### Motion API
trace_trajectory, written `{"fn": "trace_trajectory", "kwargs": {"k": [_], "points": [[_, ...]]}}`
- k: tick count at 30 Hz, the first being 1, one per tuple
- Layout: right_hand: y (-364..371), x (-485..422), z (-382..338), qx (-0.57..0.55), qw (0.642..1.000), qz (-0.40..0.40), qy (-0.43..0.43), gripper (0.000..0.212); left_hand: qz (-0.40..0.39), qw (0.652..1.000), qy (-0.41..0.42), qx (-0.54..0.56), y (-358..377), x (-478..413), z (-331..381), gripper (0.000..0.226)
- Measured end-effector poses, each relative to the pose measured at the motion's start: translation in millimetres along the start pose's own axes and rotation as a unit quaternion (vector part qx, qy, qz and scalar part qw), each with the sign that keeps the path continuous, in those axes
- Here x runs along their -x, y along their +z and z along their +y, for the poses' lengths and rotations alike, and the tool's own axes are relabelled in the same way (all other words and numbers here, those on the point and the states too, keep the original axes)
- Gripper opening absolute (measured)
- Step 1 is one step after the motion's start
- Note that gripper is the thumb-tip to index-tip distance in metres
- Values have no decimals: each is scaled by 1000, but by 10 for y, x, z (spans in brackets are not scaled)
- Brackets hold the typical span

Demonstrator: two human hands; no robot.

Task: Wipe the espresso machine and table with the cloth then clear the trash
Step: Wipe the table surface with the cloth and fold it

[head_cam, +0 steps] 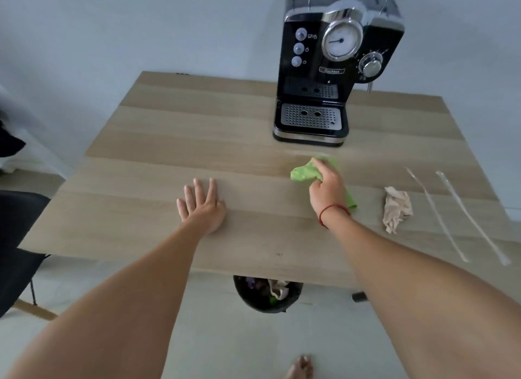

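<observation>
Counter (158, 141): pale wood, white wall (141, 26) behind.
Count: one espresso machine (335, 68), one crumpled tissue (396, 209), two clear wrappers (436, 213).
Fingers: left hand (201, 206) flat, spread; right hand (328, 189) grips green cloth (304, 172).

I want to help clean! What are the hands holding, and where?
The right hand grips the green cloth at its bunched middle; the left hand holds nothing.

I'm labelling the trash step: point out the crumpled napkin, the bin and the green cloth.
crumpled napkin (396, 209), head view, middle of the wad.
bin (262, 306), head view, lower black front wall.
green cloth (303, 173), head view, bunched left end.
</observation>
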State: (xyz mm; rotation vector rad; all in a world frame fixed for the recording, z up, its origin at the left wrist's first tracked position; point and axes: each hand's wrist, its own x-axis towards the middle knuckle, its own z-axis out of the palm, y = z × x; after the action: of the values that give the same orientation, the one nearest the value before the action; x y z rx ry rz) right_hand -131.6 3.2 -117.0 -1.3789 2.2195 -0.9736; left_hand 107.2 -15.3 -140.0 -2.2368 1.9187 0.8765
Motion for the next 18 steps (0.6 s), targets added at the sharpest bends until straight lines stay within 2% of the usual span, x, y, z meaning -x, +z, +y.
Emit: {"fn": "trace_trajectory", "kwargs": {"k": [1, 3, 6, 14, 16, 18], "points": [[-32, -118, 97, 42, 999, 14, 25, 57, -2, 1000, -2, -3, 0, -37, 43, 58], [-56, -334, 232, 121, 988, -12, 91, 55, -4, 1000, 0, -13, -6, -97, 113, 58], [57, -562, 254, 148, 976, -65, 148, 54, -4, 999, 5, -31, -22, -163, 146, 57], [372, -709, 155, 213, 968, -133, -5, 53, -3, 999, 0, -40, -1, -237, 166, 57], [407, -599, 92, 200, 962, -167, -79, 53, 0, 999, 4, -43, -9, -248, 170, 56], [443, -437, -5, 157, 958, -215, -105, 52, 1, 999, 9, -44, -15, -242, 184, 56]]}}
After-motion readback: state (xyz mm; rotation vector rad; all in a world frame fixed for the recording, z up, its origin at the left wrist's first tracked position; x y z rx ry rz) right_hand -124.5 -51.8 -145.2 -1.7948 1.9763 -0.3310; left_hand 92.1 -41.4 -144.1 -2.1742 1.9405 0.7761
